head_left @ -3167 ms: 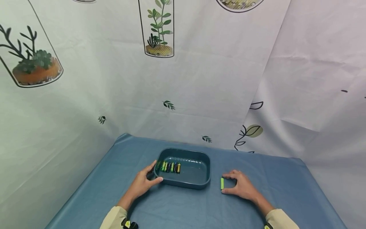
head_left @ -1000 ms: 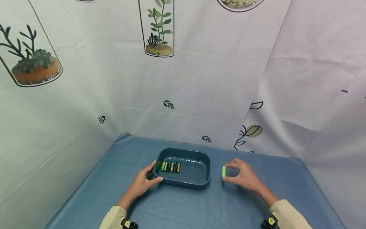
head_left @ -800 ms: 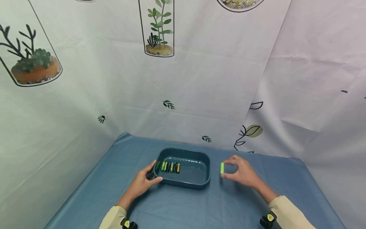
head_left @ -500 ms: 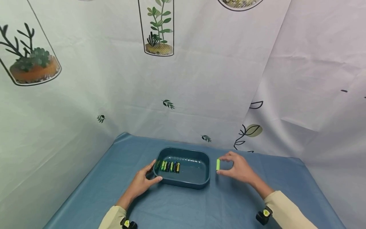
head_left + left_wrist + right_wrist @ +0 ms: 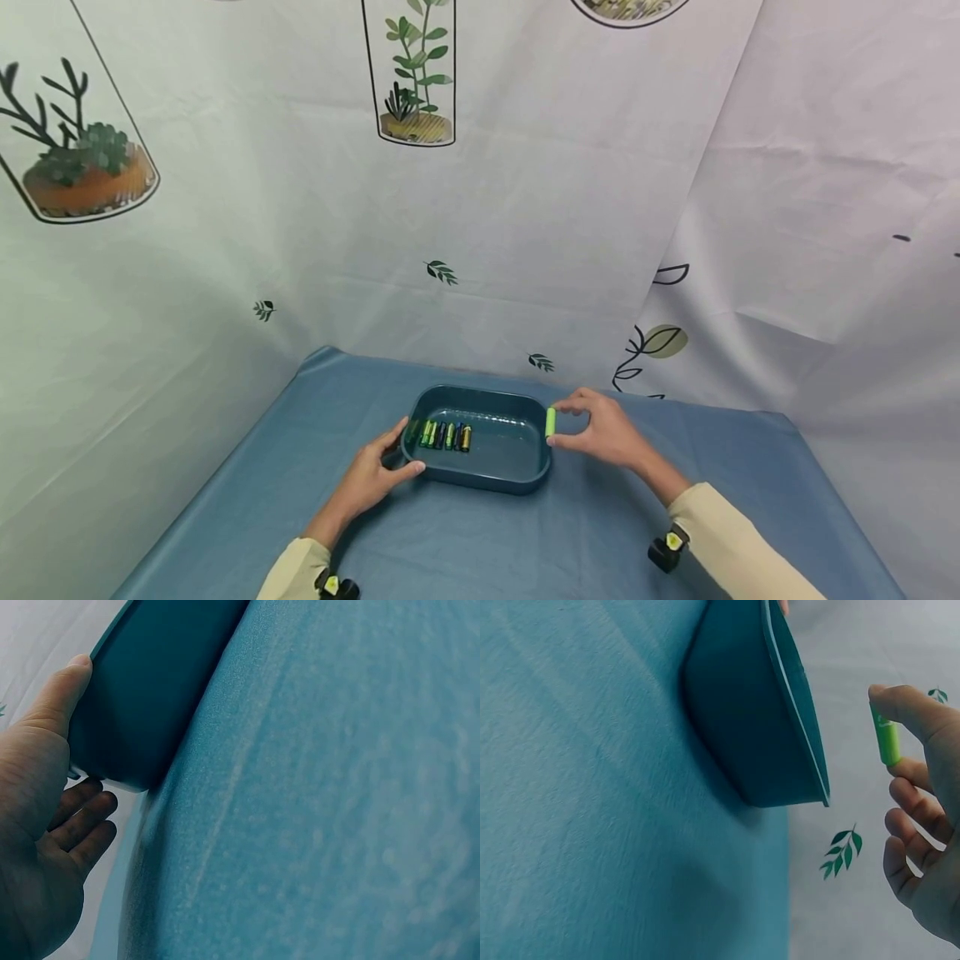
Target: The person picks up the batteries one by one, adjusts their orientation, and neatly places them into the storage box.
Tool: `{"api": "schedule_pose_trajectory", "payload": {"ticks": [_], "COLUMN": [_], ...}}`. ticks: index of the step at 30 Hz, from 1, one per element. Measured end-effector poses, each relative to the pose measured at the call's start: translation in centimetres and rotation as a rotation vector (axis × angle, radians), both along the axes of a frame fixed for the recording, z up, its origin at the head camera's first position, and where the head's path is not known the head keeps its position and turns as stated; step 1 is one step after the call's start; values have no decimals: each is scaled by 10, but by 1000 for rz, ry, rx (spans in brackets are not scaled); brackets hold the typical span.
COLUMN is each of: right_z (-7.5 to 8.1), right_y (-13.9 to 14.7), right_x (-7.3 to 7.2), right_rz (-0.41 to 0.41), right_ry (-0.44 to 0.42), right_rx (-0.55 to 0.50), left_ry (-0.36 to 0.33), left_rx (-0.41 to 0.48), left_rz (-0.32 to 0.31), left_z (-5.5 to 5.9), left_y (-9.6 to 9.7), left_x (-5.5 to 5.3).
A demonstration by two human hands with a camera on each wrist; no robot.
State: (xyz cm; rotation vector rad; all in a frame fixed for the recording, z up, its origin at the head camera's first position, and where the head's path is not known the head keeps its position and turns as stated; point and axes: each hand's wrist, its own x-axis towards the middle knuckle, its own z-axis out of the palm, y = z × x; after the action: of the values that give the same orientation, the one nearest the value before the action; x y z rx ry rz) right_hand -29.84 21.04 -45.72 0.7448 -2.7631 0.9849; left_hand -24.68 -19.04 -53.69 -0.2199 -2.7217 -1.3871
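Observation:
A deep, dark teal rectangular tray (image 5: 480, 481) with rounded corners stands on the table. Inside it, towards its left end, several batteries (image 5: 450, 437) in green, dark and gold lie side by side in a row. My left hand (image 5: 372, 477) holds the tray's left end, thumb on the near side and a finger at the far side; the left wrist view shows the thumb (image 5: 64, 694) against its rim. Between thumb and index fingertip, my right hand (image 5: 606, 429) pinches a light green battery (image 5: 886, 735) by its ends. This battery is held up at the tray's right rim.
A blue cloth (image 5: 480, 550) covers the table. Behind it hangs a pale, plant-printed backdrop (image 5: 480, 208). Dark wrist cameras are strapped at both sleeves, the right camera (image 5: 663, 553) hanging over the cloth.
My right hand has lifted the light green battery off the cloth and carried it left and away from me, from beside the tray to its right rim. My left hand has stayed put.

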Motion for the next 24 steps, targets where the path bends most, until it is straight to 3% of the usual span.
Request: {"api": "schedule_pose_trajectory", "payload": {"ticks": [8,24], "right_z": [5,1], "right_y": [-12,-35], "right_x": [-9,-19], "right_rz": [20,70], "right_ry": [-55,-78], "right_rx": [6,-33], "left_ry": [-3,-5], "left_rx": [14,9], "left_rz": [10,3], "left_z": [1,1], "left_y": [1,1], "left_x": [0,1]}}
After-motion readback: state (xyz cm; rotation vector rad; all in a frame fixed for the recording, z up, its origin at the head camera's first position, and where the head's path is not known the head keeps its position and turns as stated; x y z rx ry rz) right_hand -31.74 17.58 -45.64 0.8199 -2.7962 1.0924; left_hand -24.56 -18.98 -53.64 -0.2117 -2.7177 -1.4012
